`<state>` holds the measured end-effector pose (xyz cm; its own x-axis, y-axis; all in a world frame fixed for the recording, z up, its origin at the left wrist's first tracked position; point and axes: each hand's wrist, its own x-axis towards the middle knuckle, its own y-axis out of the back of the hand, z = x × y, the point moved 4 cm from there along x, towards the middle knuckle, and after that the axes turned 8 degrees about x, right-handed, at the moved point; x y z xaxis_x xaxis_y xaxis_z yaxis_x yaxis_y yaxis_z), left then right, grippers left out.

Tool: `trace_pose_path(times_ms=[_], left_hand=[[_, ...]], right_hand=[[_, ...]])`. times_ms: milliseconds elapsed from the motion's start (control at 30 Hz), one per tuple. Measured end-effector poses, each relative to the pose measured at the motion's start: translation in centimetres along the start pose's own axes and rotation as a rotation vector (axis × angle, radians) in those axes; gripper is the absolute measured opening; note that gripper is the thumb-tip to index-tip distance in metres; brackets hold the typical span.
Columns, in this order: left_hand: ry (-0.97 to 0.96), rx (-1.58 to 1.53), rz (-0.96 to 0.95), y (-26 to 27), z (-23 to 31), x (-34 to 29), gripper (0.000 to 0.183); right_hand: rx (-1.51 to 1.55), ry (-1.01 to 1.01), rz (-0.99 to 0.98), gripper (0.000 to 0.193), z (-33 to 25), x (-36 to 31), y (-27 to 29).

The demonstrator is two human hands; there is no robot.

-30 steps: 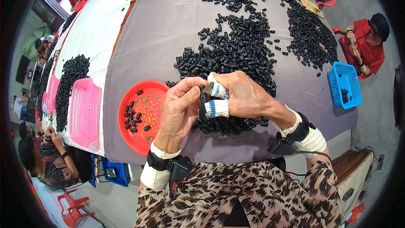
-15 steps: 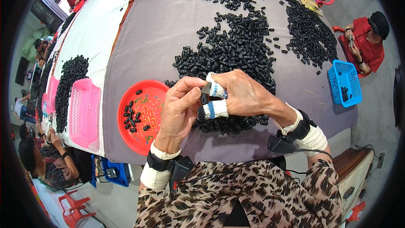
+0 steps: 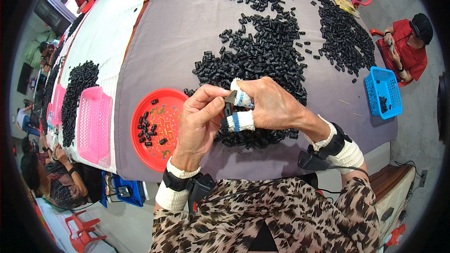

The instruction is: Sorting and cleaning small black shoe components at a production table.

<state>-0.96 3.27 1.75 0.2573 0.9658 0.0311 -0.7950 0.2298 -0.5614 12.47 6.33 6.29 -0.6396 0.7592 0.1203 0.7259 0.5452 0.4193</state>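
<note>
Between my left thumb and fingertips is a small black cylindrical piece [image 3: 228,110], gripped by my left hand [image 3: 199,117]. My right hand [image 3: 274,103] meets it from the other side, closed on a small grey metal blade [image 3: 231,96] whose tip lies against or just above the piece. White knitted sleeves with a blue stripe cover my right thumb and forefinger. Behind both hands spreads a big heap of similar black pieces [image 3: 255,61]. A round red tray [image 3: 140,152] left of my left hand has several black pieces in it.
A pink basket [image 3: 95,94] stands on the white cloth at left, beside another black heap [image 3: 79,84]. At right are a blue basket [image 3: 395,89] and two thin sticks [image 3: 344,101]. A person in red [image 3: 408,47] sits past the table's right edge; others sit around.
Both hands stay almost in place, with the piece and blade still held. The blade has tilted slightly and the right fingers have shifted a little.
</note>
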Motion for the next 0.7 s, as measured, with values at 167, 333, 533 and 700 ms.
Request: trace_pose_path(times_ms=[167, 333, 533, 700], left_hand=[[-0.019, 0.006, 0.022, 0.2, -0.06, 0.0, 0.013], [-0.01, -0.009, -0.035, -0.14, 0.33, 0.07, 0.013], [-0.026, 0.02, -0.001, -0.08, 0.23, 0.09, 0.012], [-0.016, 0.039, 0.002, -0.16, 0.35, -0.02, 0.013]], right_hand=[[-0.01, -0.006, -0.023, 0.036, 0.05, 0.12, -0.12], [-0.023, -0.001, -0.01, 0.037, 0.09, 0.09, -0.02], [-0.006, 0.042, -0.028, 0.036, 0.09, 0.18, -0.22], [0.003, -0.004, -0.068, 0.034, 0.47, 0.01, -0.35]])
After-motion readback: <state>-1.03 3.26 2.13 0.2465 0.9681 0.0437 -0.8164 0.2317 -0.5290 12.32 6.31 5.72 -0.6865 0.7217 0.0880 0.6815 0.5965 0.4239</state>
